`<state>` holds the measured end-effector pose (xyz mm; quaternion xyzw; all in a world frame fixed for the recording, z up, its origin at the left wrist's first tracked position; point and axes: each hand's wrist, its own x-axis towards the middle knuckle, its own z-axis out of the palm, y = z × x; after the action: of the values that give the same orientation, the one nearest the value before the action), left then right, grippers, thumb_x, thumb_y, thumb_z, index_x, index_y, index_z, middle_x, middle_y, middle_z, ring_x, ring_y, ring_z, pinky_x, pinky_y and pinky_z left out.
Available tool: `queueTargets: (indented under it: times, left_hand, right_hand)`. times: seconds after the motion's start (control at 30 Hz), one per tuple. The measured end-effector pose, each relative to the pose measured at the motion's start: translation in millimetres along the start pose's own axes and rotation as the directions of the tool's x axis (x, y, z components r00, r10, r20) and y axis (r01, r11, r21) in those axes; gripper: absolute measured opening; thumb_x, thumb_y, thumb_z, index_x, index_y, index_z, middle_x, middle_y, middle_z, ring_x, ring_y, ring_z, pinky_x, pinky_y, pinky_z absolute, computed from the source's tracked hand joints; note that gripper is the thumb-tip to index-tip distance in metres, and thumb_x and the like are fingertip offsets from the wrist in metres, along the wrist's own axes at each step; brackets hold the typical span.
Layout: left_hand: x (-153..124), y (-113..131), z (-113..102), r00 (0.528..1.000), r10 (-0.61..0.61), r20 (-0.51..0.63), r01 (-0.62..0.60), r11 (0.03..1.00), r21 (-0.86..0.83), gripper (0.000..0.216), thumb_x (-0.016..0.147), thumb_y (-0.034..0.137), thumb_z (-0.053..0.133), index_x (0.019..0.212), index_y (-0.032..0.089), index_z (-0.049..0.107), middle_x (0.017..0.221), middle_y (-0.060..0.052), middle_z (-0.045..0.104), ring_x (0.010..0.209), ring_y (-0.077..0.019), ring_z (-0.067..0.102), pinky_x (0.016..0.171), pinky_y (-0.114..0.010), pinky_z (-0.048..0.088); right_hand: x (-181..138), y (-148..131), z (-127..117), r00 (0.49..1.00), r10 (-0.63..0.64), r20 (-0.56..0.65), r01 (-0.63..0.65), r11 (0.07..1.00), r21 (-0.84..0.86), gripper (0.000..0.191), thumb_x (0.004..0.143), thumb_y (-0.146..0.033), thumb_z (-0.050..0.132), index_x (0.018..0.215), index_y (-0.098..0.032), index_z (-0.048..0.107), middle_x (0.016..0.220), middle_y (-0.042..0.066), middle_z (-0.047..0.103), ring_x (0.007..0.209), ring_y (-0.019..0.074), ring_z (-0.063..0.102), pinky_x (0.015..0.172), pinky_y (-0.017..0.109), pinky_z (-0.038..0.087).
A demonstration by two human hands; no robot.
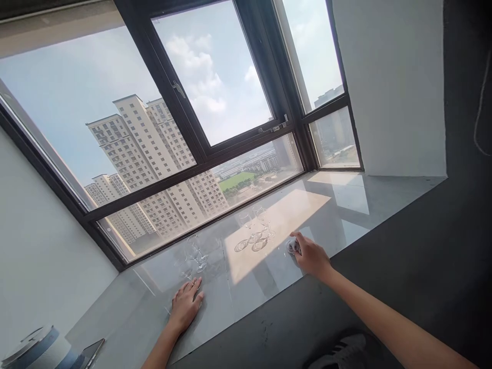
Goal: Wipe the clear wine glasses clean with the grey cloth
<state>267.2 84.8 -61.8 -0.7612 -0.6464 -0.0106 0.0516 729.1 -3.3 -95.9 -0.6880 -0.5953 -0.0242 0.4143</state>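
Observation:
On the glossy grey sill (265, 282) under the window, my right hand (312, 256) is closed round a small clear glass (292, 247), its fingers hiding part of it. My left hand (186, 305) rests low on the sill to the left, fingers stretched forward and thumb apart. Faint clear edges show beside that hand, too indistinct to name. Just beyond its fingertips stands a clear stemmed glass (200, 262), with fainter glass outlines to its left. More clear glasses (264, 225) stand in the sunlit patch between my hands, casting ring-shaped shadows.
A dark-framed window (200, 164) runs behind the sill, with tall buildings outside. At the lower left are a blue-and-white striped container (42, 351) and a dark flat device (92, 353). The sill's front edge drops to a dark floor, where a shoe (342, 353) shows.

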Motion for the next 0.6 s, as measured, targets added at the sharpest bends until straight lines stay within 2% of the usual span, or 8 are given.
queueTargets:
  times: [0.1,0.17,0.23,0.3,0.37,0.43,0.5,0.6]
  left_hand:
    - [-9,2,4,0.994,-0.054,-0.095,0.049,0.997,-0.057,0.057,0.094,0.04,0.031,0.149,0.027,0.039,0.152,-0.005,0.044,0.142,-0.0261,0.034,0.116,-0.048,0.024]
    - [-21,6,5,0.976,-0.093,-0.197,0.068,0.989,-0.131,0.054,0.094,0.041,0.029,0.143,0.026,0.047,0.142,-0.008,0.053,0.135,-0.0267,0.043,0.112,-0.047,0.033]
    - [-33,18,4,0.964,-0.026,-0.264,-0.034,0.975,-0.22,0.05,0.093,0.043,0.03,0.13,0.026,0.059,0.131,-0.007,0.061,0.127,-0.027,0.051,0.107,-0.046,0.039]
    - [-41,42,1,0.949,0.159,-0.273,-0.241,0.923,-0.301,0.045,0.093,0.045,0.033,0.12,0.028,0.064,0.124,-0.006,0.063,0.122,-0.026,0.054,0.105,-0.044,0.042]
    - [-39,81,-5,0.905,0.35,-0.24,-0.419,0.831,-0.366,0.045,0.094,0.046,0.034,0.124,0.028,0.062,0.13,-0.006,0.06,0.125,-0.0251,0.052,0.107,-0.042,0.042]
    - [-25,130,-9,0.856,0.473,-0.208,-0.516,0.768,-0.379,0.047,0.095,0.046,0.036,0.132,0.027,0.058,0.139,-0.007,0.054,0.132,-0.0256,0.046,0.11,-0.043,0.038]
    - [-2,185,-12,0.828,0.532,-0.178,-0.557,0.742,-0.373,0.053,0.092,0.044,0.042,0.142,0.028,0.049,0.15,-0.008,0.044,0.14,-0.0276,0.036,0.115,-0.046,0.031]
    - [38,260,-16,0.845,0.52,-0.126,-0.528,0.773,-0.351,0.063,0.089,0.044,0.049,0.149,0.03,0.038,0.16,-0.008,0.028,0.145,-0.0314,0.027,0.117,-0.048,0.024]
  right_hand:
    - [0,-1,-2,1.0,-0.004,-0.008,0.004,1.0,0.003,0.04,0.084,-0.013,0.05,0.123,-0.023,0.048,0.102,0.006,0.069,0.084,0.0194,0.063,0.057,0.024,0.031]
    - [0,-2,-3,1.0,-0.006,-0.009,0.006,1.0,0.008,0.041,0.084,-0.012,0.05,0.123,-0.023,0.048,0.101,0.006,0.069,0.083,0.019,0.063,0.058,0.024,0.03]
    - [0,-3,-3,1.0,-0.01,-0.009,0.01,1.0,0.013,0.041,0.083,-0.011,0.05,0.123,-0.022,0.048,0.1,0.006,0.069,0.084,0.019,0.063,0.058,0.024,0.03]
    - [0,-3,-3,1.0,-0.009,-0.01,0.009,1.0,0.014,0.042,0.083,-0.01,0.049,0.123,-0.023,0.048,0.1,0.006,0.068,0.084,0.019,0.062,0.059,0.024,0.03]
    - [0,-2,-2,1.0,-0.004,-0.005,0.004,1.0,0.014,0.042,0.084,-0.011,0.049,0.124,-0.023,0.048,0.101,0.006,0.068,0.084,0.019,0.062,0.059,0.024,0.029]
    - [0,-2,-1,1.0,0.004,0.003,-0.004,1.0,0.015,0.042,0.084,-0.011,0.049,0.125,-0.023,0.047,0.101,0.006,0.067,0.084,0.0191,0.062,0.059,0.024,0.029]
    - [0,-2,-1,1.0,0.004,0.01,-0.004,1.0,0.019,0.043,0.084,-0.011,0.049,0.125,-0.022,0.046,0.101,0.006,0.067,0.085,0.0195,0.062,0.06,0.024,0.03]
    - [0,-3,-2,1.0,-0.004,-0.002,0.004,1.0,0.026,0.044,0.081,-0.01,0.05,0.124,-0.022,0.046,0.1,0.005,0.067,0.088,0.0201,0.062,0.064,0.025,0.031]
